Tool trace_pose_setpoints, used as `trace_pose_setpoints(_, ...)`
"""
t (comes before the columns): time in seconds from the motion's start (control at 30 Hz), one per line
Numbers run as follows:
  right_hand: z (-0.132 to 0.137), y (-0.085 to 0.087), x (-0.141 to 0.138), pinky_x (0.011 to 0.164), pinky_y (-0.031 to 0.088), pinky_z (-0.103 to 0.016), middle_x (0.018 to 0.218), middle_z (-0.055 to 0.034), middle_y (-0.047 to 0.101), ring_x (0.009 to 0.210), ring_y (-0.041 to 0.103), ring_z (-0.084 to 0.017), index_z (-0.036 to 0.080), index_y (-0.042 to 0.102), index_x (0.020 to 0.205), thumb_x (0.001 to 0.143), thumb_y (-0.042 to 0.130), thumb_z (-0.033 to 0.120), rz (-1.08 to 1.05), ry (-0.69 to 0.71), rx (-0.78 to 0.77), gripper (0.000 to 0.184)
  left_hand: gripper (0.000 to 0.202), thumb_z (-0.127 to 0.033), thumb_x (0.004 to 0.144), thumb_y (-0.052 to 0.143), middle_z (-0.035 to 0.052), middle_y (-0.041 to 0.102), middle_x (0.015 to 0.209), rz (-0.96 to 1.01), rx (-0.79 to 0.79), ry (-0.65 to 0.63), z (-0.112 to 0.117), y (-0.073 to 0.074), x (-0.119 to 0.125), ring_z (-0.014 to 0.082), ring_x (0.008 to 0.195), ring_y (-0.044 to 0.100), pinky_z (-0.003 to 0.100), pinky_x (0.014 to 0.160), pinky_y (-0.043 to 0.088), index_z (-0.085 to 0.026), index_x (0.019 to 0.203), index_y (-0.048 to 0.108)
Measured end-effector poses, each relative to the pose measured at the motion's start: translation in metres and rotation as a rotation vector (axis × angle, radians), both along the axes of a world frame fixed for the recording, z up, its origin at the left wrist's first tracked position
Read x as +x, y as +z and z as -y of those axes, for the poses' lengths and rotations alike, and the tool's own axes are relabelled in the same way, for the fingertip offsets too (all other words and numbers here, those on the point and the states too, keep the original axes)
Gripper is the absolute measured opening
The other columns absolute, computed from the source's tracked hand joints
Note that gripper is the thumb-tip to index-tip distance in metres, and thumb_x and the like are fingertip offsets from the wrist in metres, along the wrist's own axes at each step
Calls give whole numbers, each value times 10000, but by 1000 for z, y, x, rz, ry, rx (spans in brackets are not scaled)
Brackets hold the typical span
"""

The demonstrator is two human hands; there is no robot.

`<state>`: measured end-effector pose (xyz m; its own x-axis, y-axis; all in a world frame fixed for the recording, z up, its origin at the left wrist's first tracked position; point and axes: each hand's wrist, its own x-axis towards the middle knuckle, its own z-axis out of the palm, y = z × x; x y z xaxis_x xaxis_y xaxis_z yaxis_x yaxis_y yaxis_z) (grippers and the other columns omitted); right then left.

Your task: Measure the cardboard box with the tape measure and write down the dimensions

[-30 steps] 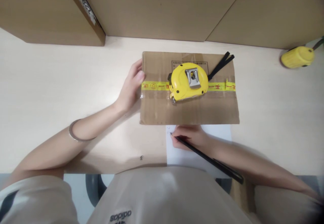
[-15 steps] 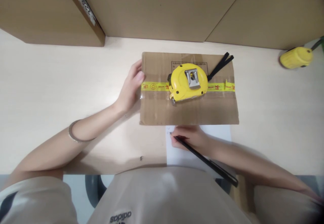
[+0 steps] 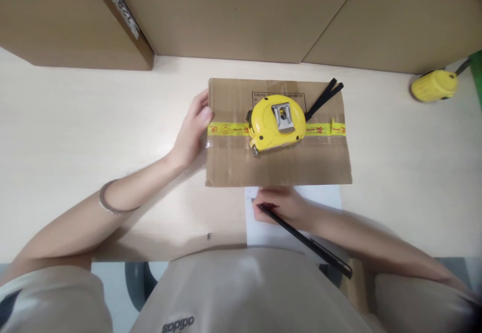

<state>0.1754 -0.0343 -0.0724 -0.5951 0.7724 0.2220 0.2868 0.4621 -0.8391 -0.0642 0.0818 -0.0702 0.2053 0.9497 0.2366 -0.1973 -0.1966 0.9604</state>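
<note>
My left hand (image 3: 194, 127) grips the left side of a cardboard box (image 3: 278, 167), its thumb on the edge and its other fingers partly hidden behind. Yellow printed tape (image 3: 229, 129) runs across the box top. A yellow tape measure (image 3: 276, 122) with a metal belt clip and a black wrist strap (image 3: 326, 99) lies on that top. Below the box's near edge, my right hand (image 3: 280, 205) is closed around a black pen (image 3: 305, 240). The pen's tip touches a white sheet of paper (image 3: 335, 197) near its upper left, where small marks show.
Large cardboard boxes (image 3: 226, 16) stand along the back of the pale table (image 3: 75, 122). Another cardboard box (image 3: 75, 21) is at the back left. A second yellow tape measure (image 3: 433, 86) lies at the far right, beside a green edge (image 3: 477, 72).
The whole view has shifted slightly, so everything appears a little further left. The pen tip stays at the same part of the paper, and both hands keep their grips.
</note>
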Motion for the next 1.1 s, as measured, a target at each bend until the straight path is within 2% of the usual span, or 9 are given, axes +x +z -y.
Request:
trace_pose_setpoints(0.17, 1, -1, 1, 511, 350, -172, 588, 52, 497, 525, 439, -55, 197, 571, 654, 770, 594, 108, 11, 1, 8, 148, 506, -693, 902, 546, 4, 589, 1392, -19, -15, 24, 1, 1, 1, 290, 1429, 447, 447, 1206, 393, -320, 1236, 614)
trace_pose_setpoints(0.43, 0, 9, -6, 541, 392, -163, 577, 54, 533, 539, 483, -58, 197, 577, 647, 757, 594, 77, 62, -49, 45, 164, 492, -690, 915, 519, -7, 573, 1413, -45, -17, 25, 2, 2, 1, 286, 1445, 438, 462, 1211, 398, -344, 1257, 591)
trace_pose_setpoints(0.6, 0, 26, 2, 488, 380, -172, 559, 66, 543, 478, 469, -53, 196, 547, 701, 754, 599, 88, 35, -118, 65, 131, 487, -668, 904, 552, -11, 567, 1432, -14, -34, 17, 2, 4, 3, 297, 1451, 434, 477, 1216, 396, -335, 1256, 599)
trace_pose_setpoints(0.73, 8, 57, 22, 507, 406, -160, 661, 53, 583, 536, 530, -54, 202, 530, 755, 777, 548, 34, 238, -125, 92, 171, 539, -707, 893, 537, -7, 535, 1472, -29, -45, 12, 4, 8, 5, 309, 1488, 386, 472, 1206, 414, -364, 1307, 559)
trace_pose_setpoints(0.83, 19, 74, 38, 493, 409, -200, 720, 15, 580, 550, 553, -80, 194, 548, 768, 844, 470, 33, 501, -154, 224, 195, 630, -755, 875, 522, -12, 492, 1509, -50, -6, -1, 5, 10, 3, 316, 1518, 335, 488, 1217, 399, -405, 1397, 471)
trace_pose_setpoints(0.93, 28, 72, 47, 450, 379, -261, 737, -24, 597, 514, 553, -122, 184, 574, 751, 851, 451, 45, 831, -133, 338, 211, 736, -723, 829, 629, -12, 446, 1554, -115, 28, -53, 5, 11, -1, 330, 1542, 280, 493, 1219, 399, -422, 1459, 396)
trace_pose_setpoints(1.03, 30, 60, 47, 441, 384, -267, 739, -35, 627, 497, 582, -134, 174, 596, 733, 784, 482, -13, 1033, -68, 273, 224, 750, -639, 821, 702, -35, 370, 1608, -138, 4, -88, 5, 9, -4, 329, 1531, 303, 491, 1212, 413, -461, 1467, 366)
trace_pose_setpoints(1.1, 28, 60, 46, 459, 412, -264, 770, -41, 655, 537, 632, -145, 165, 624, 771, 762, 520, -35, 1096, -46, 204, 226, 760, -610, 835, 703, -46, 356, 1613, -113, -3, -108, 4, 9, -5, 316, 1506, 356, 492, 1199, 430, -500, 1481, 318)
